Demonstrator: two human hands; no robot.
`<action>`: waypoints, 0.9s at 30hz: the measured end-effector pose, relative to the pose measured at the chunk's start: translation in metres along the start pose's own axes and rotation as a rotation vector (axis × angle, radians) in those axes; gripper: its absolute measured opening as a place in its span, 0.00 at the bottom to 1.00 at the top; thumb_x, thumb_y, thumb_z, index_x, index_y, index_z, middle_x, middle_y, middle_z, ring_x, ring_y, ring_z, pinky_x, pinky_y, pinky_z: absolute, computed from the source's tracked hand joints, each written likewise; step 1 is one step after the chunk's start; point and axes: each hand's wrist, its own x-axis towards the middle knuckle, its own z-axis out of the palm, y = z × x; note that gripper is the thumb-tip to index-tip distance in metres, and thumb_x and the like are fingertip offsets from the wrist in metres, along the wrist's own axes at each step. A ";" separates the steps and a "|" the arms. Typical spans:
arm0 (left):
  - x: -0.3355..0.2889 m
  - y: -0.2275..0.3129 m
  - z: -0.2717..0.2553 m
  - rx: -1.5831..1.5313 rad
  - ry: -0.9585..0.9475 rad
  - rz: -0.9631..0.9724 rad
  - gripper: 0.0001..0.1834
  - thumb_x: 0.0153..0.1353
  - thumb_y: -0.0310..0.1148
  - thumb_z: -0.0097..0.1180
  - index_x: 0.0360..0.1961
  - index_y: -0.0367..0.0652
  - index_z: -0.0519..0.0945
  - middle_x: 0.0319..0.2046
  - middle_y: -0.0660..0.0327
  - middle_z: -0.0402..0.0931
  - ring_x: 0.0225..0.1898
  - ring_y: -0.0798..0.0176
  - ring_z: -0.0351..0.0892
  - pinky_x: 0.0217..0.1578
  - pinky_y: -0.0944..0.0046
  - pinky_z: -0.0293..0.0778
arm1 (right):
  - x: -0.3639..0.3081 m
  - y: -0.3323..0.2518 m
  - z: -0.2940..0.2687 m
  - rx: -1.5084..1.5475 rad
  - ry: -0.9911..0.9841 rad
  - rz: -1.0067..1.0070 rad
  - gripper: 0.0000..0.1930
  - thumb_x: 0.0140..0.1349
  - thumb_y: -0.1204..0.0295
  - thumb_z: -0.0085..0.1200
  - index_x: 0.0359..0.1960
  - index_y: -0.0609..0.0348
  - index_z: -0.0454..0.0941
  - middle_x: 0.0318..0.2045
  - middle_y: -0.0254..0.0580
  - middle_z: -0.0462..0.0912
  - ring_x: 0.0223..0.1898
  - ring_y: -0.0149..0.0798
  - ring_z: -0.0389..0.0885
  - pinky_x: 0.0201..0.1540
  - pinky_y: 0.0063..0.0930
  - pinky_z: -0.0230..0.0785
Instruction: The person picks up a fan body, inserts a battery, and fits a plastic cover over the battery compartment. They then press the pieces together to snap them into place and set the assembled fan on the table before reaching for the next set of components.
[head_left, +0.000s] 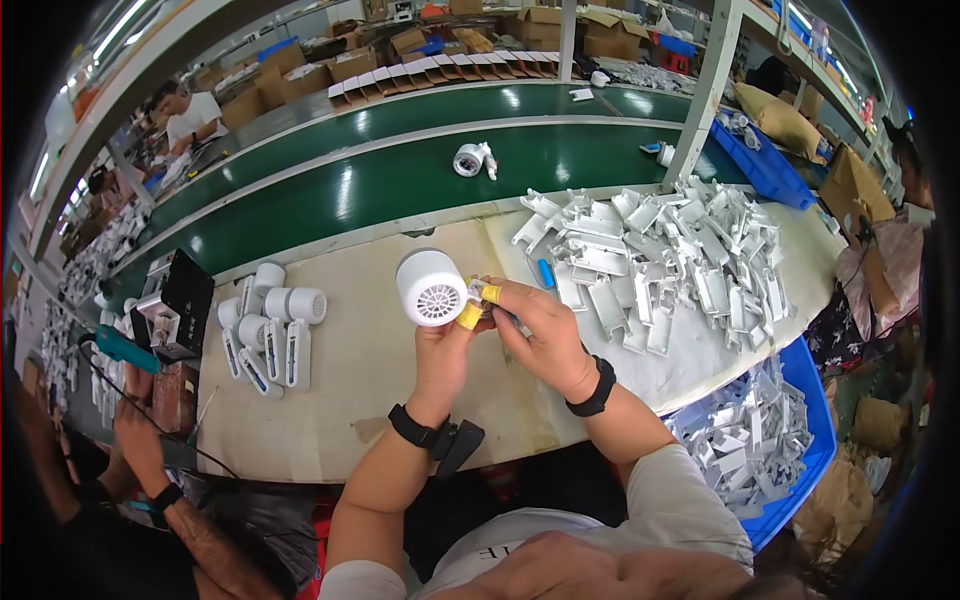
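In front of me, above the table, is a white cylindrical housing (432, 285) with a round slotted grille on its end. My left hand (447, 350) is closed around its lower right side, thumb up. My right hand (535, 325) is closed too, its fingertips pinched at a small pale part beside the housing; the fingers hide most of that part. Yellow tape wraps a fingertip on each hand. To the right lies a heap of white plastic handle shells (655, 260), with a small blue cylinder (545, 273) at its left edge.
Several assembled white units (270, 335) lie at left, near a black box (175, 300). Beyond the table runs a green conveyor (350, 190) carrying a white unit (474, 160). A blue bin (815, 440) of shells stands low at right. A co-worker's hand (138, 430) holds a teal tool (125, 348) at left.
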 end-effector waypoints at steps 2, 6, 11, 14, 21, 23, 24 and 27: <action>0.000 0.000 -0.001 0.000 0.008 0.014 0.16 0.62 0.27 0.50 0.52 0.37 0.71 0.49 0.57 0.73 0.47 0.62 0.74 0.46 0.61 0.74 | 0.000 -0.002 0.000 0.017 -0.039 0.038 0.18 0.51 0.86 0.53 0.45 0.60 0.73 0.43 0.46 0.79 0.41 0.45 0.79 0.43 0.29 0.72; 0.000 0.002 0.001 0.258 -0.002 0.138 0.18 0.62 0.28 0.50 0.53 0.37 0.70 0.50 0.56 0.72 0.49 0.61 0.73 0.48 0.60 0.73 | 0.001 -0.006 0.001 0.039 -0.056 0.132 0.20 0.50 0.86 0.52 0.47 0.60 0.71 0.44 0.47 0.77 0.42 0.45 0.78 0.44 0.30 0.71; 0.000 0.006 0.005 0.023 0.036 0.024 0.20 0.63 0.28 0.49 0.56 0.36 0.66 0.53 0.55 0.70 0.52 0.61 0.71 0.49 0.60 0.72 | -0.002 -0.003 0.002 0.114 -0.053 0.083 0.23 0.50 0.87 0.50 0.51 0.60 0.69 0.47 0.48 0.76 0.45 0.45 0.77 0.47 0.30 0.69; 0.000 0.007 0.005 0.017 0.023 0.045 0.20 0.63 0.28 0.49 0.56 0.37 0.67 0.53 0.56 0.70 0.52 0.61 0.71 0.49 0.61 0.72 | -0.002 0.001 0.004 0.072 -0.080 0.045 0.24 0.51 0.87 0.48 0.52 0.59 0.69 0.49 0.49 0.75 0.48 0.46 0.76 0.49 0.30 0.69; -0.004 0.008 0.003 0.076 0.074 0.070 0.16 0.60 0.25 0.52 0.50 0.35 0.72 0.49 0.57 0.73 0.46 0.65 0.74 0.47 0.64 0.73 | -0.005 -0.003 0.003 0.042 -0.101 0.034 0.25 0.51 0.87 0.48 0.53 0.61 0.68 0.50 0.50 0.75 0.48 0.47 0.76 0.50 0.30 0.68; -0.008 0.006 -0.007 0.501 -0.011 0.253 0.19 0.62 0.26 0.49 0.55 0.36 0.68 0.50 0.57 0.72 0.50 0.64 0.73 0.48 0.60 0.72 | -0.007 -0.008 0.003 0.066 -0.113 0.171 0.25 0.52 0.86 0.48 0.55 0.60 0.66 0.49 0.51 0.75 0.48 0.47 0.76 0.50 0.30 0.68; -0.008 0.007 -0.006 0.500 -0.017 0.249 0.19 0.62 0.26 0.49 0.55 0.36 0.68 0.50 0.57 0.72 0.50 0.64 0.73 0.48 0.60 0.72 | -0.006 -0.009 0.002 0.062 -0.108 0.176 0.25 0.52 0.86 0.48 0.55 0.60 0.66 0.49 0.51 0.75 0.48 0.47 0.76 0.50 0.30 0.68; -0.004 0.004 0.000 0.623 0.000 0.325 0.16 0.62 0.27 0.49 0.52 0.38 0.71 0.49 0.58 0.73 0.48 0.65 0.73 0.47 0.63 0.72 | -0.006 -0.011 -0.002 0.108 -0.108 0.249 0.26 0.52 0.82 0.51 0.56 0.60 0.64 0.47 0.51 0.76 0.48 0.49 0.76 0.49 0.33 0.68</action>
